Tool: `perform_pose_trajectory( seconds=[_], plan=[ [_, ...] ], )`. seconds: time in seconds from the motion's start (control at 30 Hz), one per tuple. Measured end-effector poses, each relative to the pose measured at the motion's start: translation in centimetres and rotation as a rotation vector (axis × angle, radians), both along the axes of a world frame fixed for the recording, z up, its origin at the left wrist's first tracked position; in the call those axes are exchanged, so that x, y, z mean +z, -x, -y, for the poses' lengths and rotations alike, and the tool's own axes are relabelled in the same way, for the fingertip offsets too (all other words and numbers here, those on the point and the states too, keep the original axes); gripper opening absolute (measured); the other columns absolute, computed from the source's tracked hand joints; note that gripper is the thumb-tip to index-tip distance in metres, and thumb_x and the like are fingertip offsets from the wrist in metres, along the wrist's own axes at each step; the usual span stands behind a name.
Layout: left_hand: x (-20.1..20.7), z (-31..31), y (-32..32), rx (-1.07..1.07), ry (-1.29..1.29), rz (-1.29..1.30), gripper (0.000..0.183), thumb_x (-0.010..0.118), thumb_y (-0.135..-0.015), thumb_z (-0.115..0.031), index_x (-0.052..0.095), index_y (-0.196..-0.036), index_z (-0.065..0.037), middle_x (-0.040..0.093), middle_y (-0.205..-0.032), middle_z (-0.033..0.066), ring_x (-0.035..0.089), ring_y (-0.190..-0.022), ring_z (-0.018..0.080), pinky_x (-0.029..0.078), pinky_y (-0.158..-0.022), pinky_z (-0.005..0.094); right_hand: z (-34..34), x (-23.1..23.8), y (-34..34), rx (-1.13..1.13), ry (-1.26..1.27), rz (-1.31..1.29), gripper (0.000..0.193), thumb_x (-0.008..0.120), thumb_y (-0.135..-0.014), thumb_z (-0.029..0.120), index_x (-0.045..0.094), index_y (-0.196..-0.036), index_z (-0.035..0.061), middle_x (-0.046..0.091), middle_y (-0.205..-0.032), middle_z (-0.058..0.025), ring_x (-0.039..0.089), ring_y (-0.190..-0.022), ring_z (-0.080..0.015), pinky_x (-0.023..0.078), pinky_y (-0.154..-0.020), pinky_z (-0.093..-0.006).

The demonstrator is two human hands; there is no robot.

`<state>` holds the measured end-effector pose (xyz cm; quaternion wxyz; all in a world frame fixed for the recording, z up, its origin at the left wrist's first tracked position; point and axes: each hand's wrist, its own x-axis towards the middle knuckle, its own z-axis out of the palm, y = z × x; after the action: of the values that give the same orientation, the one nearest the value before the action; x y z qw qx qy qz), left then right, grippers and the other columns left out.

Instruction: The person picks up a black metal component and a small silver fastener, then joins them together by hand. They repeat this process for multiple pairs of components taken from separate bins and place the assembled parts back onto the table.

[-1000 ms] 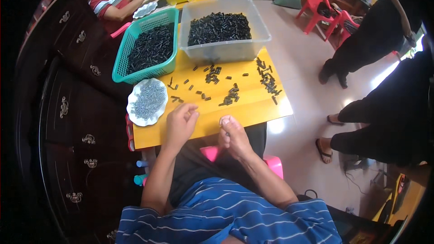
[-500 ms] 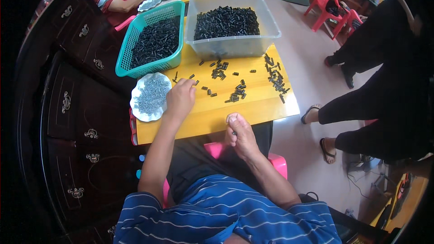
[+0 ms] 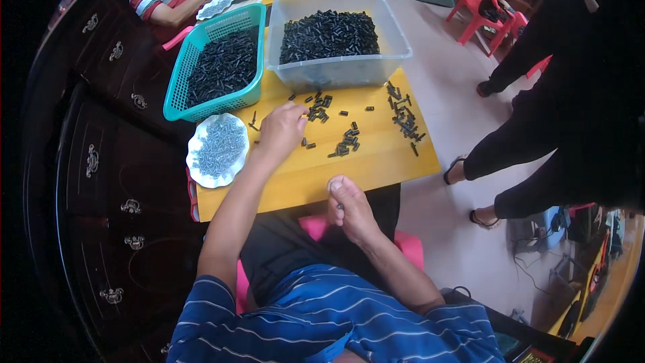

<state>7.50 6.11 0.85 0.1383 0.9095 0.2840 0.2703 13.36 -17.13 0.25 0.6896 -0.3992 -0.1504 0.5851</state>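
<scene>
My left hand [image 3: 283,125] is over the yellow table, its fingers bent and drawn together at the near edge of a loose cluster of small black cylindrical pieces [image 3: 318,109]. Whatever its fingertips pinch is hidden. Closer to my body, past the table's front edge, my right hand [image 3: 351,210] is closed in a loose fist. The end of a small dark piece [image 3: 340,206] shows between its fingers. Beside my left forearm stands a white scalloped plate [image 3: 195,144] heaped with small silvery screw-like parts [image 3: 222,146]. Another black cluster [image 3: 346,142] lies between my hands.
A teal basket [image 3: 176,87] and a clear plastic tub [image 3: 336,70], both full of black pieces, stand at the back. More black pieces [image 3: 405,117] lie along the right edge. Dark drawers [image 3: 101,161] flank the left. One person sits far left; another stands right.
My left hand has moved right and slightly away from me, from beside the plate to the black cluster. My right hand stays closed, almost in place. The view has shifted slightly.
</scene>
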Motion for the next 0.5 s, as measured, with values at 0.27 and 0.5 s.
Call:
perform_pose_trajectory(
  seconds=[0.27,0.5],
  plan=[
    [0.1,-0.4,-1.9,-0.040,-0.004,-0.100,0.011,0.066,-0.083,-0.011,0.069,-0.092,-0.006,0.067,-0.093,0.0122,0.064,-0.093,0.0341,0.053,-0.080,0.0468,-0.4,0.2,-0.4,-0.009,-0.016,0.003,0.022,0.052,-0.104,0.030,0.051,-0.097,0.0100,0.043,-0.059,0.0021,0.036,-0.045,-0.0074,0.031,-0.042,-0.0220],
    [-0.5,-0.2,-1.6,-0.077,-0.024,-0.072,0.010,0.065,-0.084,-0.013,0.068,-0.090,-0.006,0.066,-0.092,0.0143,0.064,-0.092,0.0357,0.052,-0.079,0.0483,0.4,-0.1,-0.1,0.002,0.001,0.055,0.024,0.050,-0.104,0.033,0.051,-0.097,0.0093,0.044,-0.061,0.0014,0.039,-0.048,-0.0075,0.032,-0.044,-0.0221]
  ],
)
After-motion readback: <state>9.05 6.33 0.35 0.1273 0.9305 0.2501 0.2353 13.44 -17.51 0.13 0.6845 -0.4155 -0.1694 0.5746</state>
